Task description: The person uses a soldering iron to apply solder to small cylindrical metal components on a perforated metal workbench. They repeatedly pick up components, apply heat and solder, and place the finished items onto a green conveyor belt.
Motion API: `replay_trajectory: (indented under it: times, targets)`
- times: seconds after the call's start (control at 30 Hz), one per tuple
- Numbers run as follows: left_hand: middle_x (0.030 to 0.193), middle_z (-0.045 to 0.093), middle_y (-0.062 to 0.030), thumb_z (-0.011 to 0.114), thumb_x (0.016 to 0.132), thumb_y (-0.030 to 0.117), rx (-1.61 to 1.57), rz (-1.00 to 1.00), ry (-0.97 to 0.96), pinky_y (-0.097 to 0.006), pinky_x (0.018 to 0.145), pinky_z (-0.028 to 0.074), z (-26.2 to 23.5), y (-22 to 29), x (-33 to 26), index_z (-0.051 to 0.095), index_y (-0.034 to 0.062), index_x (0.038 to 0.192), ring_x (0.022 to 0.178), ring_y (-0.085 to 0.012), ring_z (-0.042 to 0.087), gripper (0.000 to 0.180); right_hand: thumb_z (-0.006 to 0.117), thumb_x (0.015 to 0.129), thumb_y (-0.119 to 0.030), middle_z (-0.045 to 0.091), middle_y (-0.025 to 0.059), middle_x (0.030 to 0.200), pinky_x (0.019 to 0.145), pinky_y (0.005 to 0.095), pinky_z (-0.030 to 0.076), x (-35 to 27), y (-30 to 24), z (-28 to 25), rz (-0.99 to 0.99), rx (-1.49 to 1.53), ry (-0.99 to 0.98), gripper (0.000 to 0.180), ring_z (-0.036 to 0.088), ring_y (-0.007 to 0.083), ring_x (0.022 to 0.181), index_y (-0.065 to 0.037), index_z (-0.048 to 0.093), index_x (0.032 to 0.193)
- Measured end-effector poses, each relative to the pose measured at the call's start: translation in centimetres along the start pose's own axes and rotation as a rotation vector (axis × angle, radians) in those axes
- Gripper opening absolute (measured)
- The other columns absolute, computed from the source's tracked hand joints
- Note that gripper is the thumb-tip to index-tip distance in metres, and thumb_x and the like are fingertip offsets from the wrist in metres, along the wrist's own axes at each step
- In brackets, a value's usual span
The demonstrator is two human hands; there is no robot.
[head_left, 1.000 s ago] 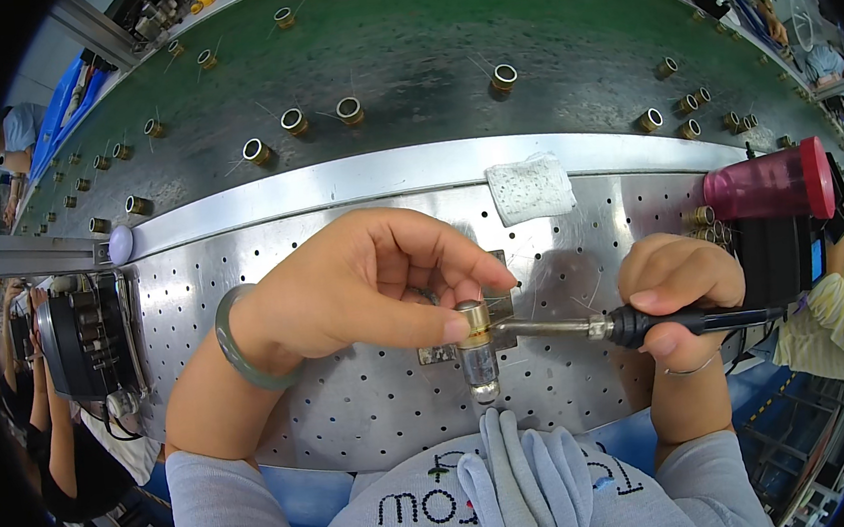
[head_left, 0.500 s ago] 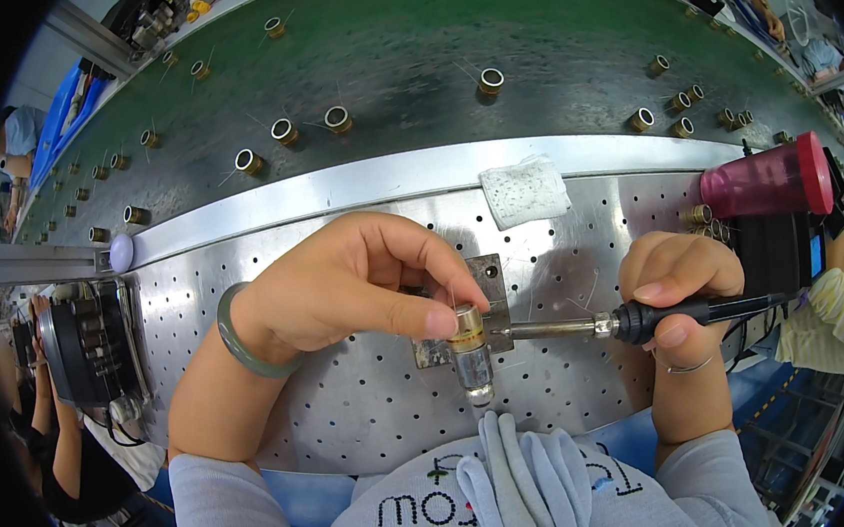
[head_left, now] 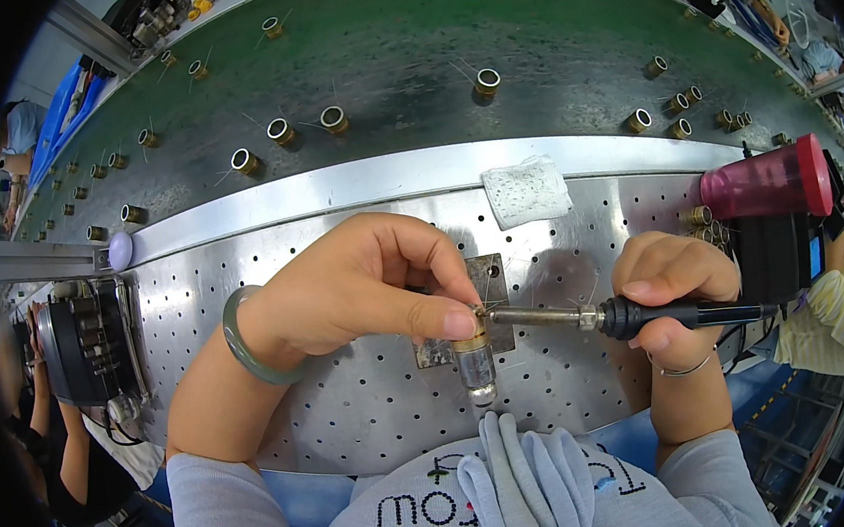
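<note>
My left hand (head_left: pixel 369 288) pinches a small brass-coloured ring-like coil (head_left: pixel 467 343) between thumb and fingers. The coil sits at the upper end of a shiny metal cylinder (head_left: pixel 475 367) above the perforated worktop. My right hand (head_left: pixel 680 281) is closed around the black handle of a soldering iron (head_left: pixel 547 319), held nearly level. Its tip is at the coil's upper edge, by my left fingertips; whether it touches is hard to tell. Behind the left fingers lies a square metal plate (head_left: pixel 488 273), partly covered. Thin wires lie right of it.
Beyond the metal rail (head_left: pixel 336 196) runs a green conveyor belt (head_left: pixel 404 54) with several wired brass coils. A white pad (head_left: pixel 526 192) lies by the rail. At right are a pink tumbler (head_left: pixel 756 184) and more coils (head_left: pixel 702 216). A black device (head_left: pixel 83 348) stands left.
The soldering iron has moved left and slightly up, bringing its tip to the coil's top edge. My left fingers have shifted slightly right over the coil.
</note>
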State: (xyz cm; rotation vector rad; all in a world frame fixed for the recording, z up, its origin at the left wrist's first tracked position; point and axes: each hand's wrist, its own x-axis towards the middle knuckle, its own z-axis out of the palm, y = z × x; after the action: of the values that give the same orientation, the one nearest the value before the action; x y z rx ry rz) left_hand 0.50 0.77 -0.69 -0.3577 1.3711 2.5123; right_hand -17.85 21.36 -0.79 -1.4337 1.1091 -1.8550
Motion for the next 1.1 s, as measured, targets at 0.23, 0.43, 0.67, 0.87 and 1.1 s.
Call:
replay_trajectory:
  times: [0.23,0.43,0.67,0.87,1.1]
  targets:
    - [0.087,0.064,-0.0102,0.077,0.070,0.005,0.025,0.019,-0.017,-0.024,0.072,0.047,0.14,0.37,0.04,0.068,-0.0051,0.095,0.079,-0.0153,0.060,0.029,0.075,0.066,-0.003,0.058,0.0071,0.060,0.050,0.0271,0.040,-0.33,-0.25,-0.39,0.033,0.036,0.052,0.023,0.052,0.0169,0.050,0.003,0.063,0.084]
    - [0.085,0.063,-0.0097,0.076,0.070,0.004,0.000,0.006,-0.023,-0.024,0.069,0.046,0.25,0.55,0.06,0.067,-0.0059,0.097,0.077,-0.0144,0.058,0.030,0.077,0.064,-0.001,0.060,0.0093,0.063,0.050,0.0268,0.040,-0.07,-0.17,-0.35,0.034,0.051,-0.014,0.027,0.054,0.0181,0.051,0.004,0.064,0.087]
    - [0.084,0.062,-0.0094,0.076,0.070,0.003,-0.008,0.001,-0.014,-0.023,0.068,0.046,0.32,0.53,0.10,0.067,-0.0062,0.096,0.075,-0.0141,0.058,0.029,0.077,0.064,0.000,0.060,0.0097,0.063,0.049,0.0266,0.040,0.12,-0.06,-0.32,0.013,0.027,-0.035,0.027,0.054,0.0177,0.050,0.006,0.064,0.087]
    - [0.083,0.062,-0.0094,0.076,0.069,0.003,0.018,0.006,0.004,-0.023,0.068,0.045,0.46,0.64,0.07,0.068,-0.0060,0.095,0.075,-0.0140,0.057,0.028,0.076,0.065,0.003,0.059,0.0087,0.062,0.049,0.0264,0.041,0.24,-0.15,-0.34,0.019,0.023,-0.050,0.026,0.054,0.0172,0.050,0.005,0.064,0.087]
    - [0.085,0.062,-0.0102,0.076,0.069,0.001,0.032,0.008,-0.008,-0.024,0.071,0.047,0.27,0.60,0.03,0.067,-0.0067,0.096,0.076,-0.0143,0.058,0.030,0.076,0.064,0.002,0.060,0.0097,0.063,0.050,0.0267,0.042,0.12,-0.20,-0.43,0.019,-0.018,-0.059,0.025,0.055,0.0181,0.051,0.004,0.064,0.086]
